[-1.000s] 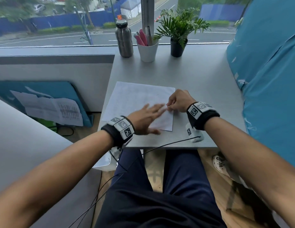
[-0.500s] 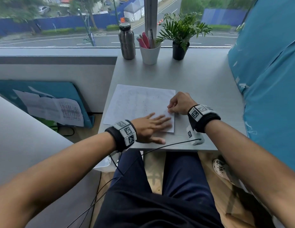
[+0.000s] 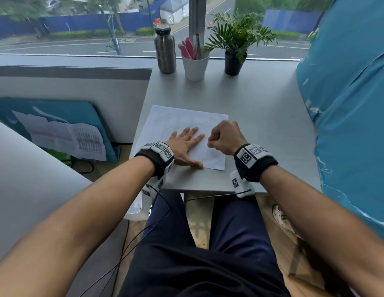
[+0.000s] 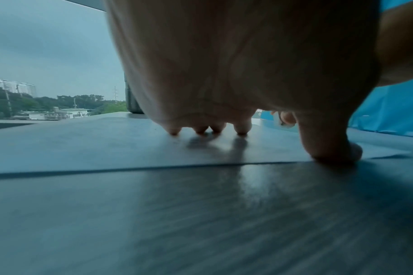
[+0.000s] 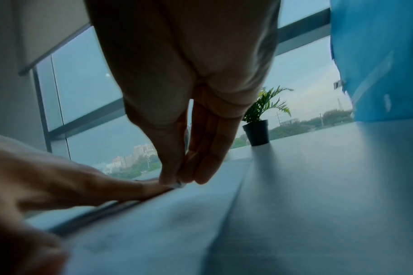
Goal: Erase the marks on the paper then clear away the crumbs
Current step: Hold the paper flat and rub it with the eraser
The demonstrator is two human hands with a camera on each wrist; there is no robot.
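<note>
A white sheet of paper [image 3: 171, 123] with faint marks lies on the grey desk [image 3: 261, 116]. My left hand [image 3: 186, 142] rests flat on the sheet's near part, fingers spread and straight; in the left wrist view its fingertips [image 4: 201, 130] press on the paper [image 4: 106, 145]. My right hand [image 3: 224, 137] hovers over the sheet's right part, curled, just right of the left fingers. In the right wrist view my right hand [image 5: 177, 178] pinches a small white eraser [image 5: 178, 184] between thumb and fingers, its tip on the paper [image 5: 153, 223] beside the left hand [image 5: 71, 180].
At the desk's far edge by the window stand a steel bottle [image 3: 164, 50], a white cup of pens [image 3: 195, 65] and a potted plant [image 3: 234, 61]. A blue covered bulk [image 3: 347, 103] borders the desk on the right. A low partition [image 3: 79, 82] stands to the left.
My left hand slid from the sheet's near right corner to lie flat further left on it. The right hand shifted slightly inward over the paper, still curled.
</note>
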